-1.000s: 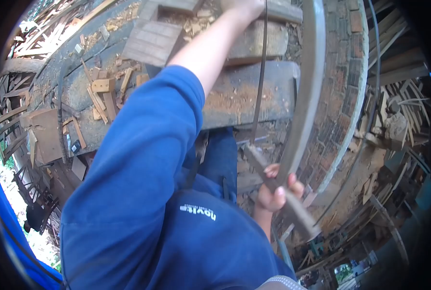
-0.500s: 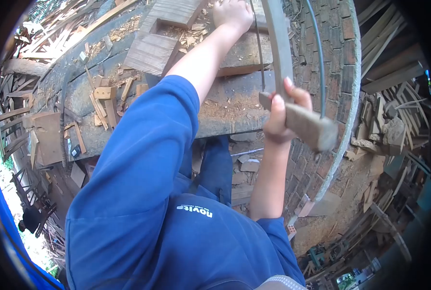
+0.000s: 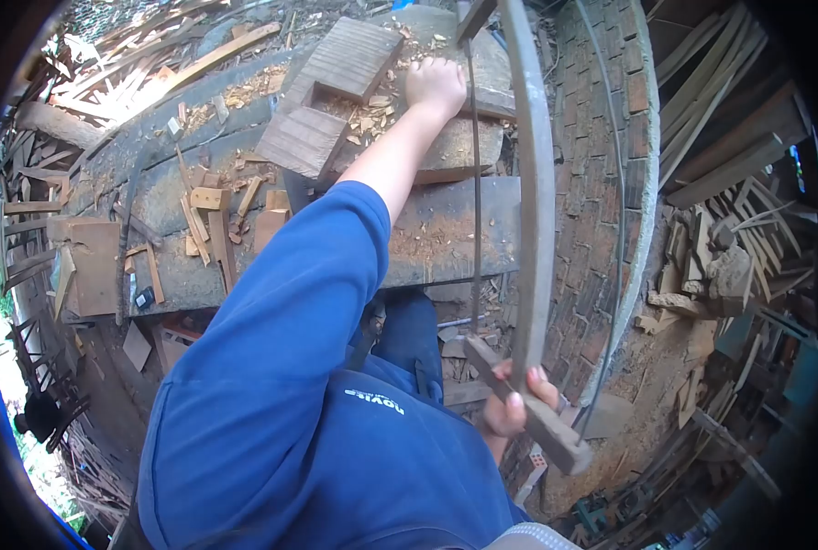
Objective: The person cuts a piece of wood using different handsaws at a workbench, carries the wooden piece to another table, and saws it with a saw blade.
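Note:
My right hand (image 3: 517, 403) is wrapped around the wooden end of a frame saw (image 3: 530, 229), close to my body. The saw's long beam and thin dark blade (image 3: 476, 211) stretch away from me, and its far end reaches the top of the view. My left hand (image 3: 435, 89) is curled and presses down on a thick wooden board (image 3: 490, 81), left of the blade; its fingertips are hidden. Below the board lies another wood slab (image 3: 469, 151). Left of that hand sits a notched wooden block (image 3: 359, 57), with wood chips around it.
The long dark bench (image 3: 427, 243) carries sawdust, chips and small offcuts (image 3: 209, 200). A brick-paved strip (image 3: 585, 202) runs along the right. Beyond it are stacked planks and scrap wood (image 3: 748, 165). More scrap wood (image 3: 106, 73) is heaped at the upper left.
My right hand has drawn the frame saw back toward my body. My left hand stays curled on the board. The view has shifted slightly, showing more of the work's far side.

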### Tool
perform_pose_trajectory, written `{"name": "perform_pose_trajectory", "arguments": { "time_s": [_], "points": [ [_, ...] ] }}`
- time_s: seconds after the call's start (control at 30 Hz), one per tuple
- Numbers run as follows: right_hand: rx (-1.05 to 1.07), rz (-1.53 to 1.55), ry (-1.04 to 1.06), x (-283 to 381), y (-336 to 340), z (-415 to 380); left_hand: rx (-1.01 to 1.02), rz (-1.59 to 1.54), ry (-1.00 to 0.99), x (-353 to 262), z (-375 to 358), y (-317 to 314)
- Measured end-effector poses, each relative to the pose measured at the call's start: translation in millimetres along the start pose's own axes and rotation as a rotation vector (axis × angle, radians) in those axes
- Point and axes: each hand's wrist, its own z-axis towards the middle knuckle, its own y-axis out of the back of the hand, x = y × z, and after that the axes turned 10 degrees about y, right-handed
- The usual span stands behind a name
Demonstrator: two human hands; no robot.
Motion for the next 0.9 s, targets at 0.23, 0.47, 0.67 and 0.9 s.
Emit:
{"name": "perform_pose_trajectory", "arguments": {
  "time_s": [0.23,0.47,0.67,0.9],
  "points": [
    [-0.169,0.084,-0.107,27.7,7.2,56.1,0.059,-0.15,-0.144,28.1,-5.1,15.0],
    [0.035,0.044,-0.108,41.1,30.2,105.1,0.28,0.048,-0.141,36.7,-23.0,47.3],
    [0.032,0.193,-0.102,85.3,54.9,159.3,0.348,0.095,-0.026,27.1,-41.5,45.2],
    [0.366,0.257,0.209,112.7,95.8,202.8,0.155,-0.196,0.066,15.3,-78.1,58.1]
  ]
}}
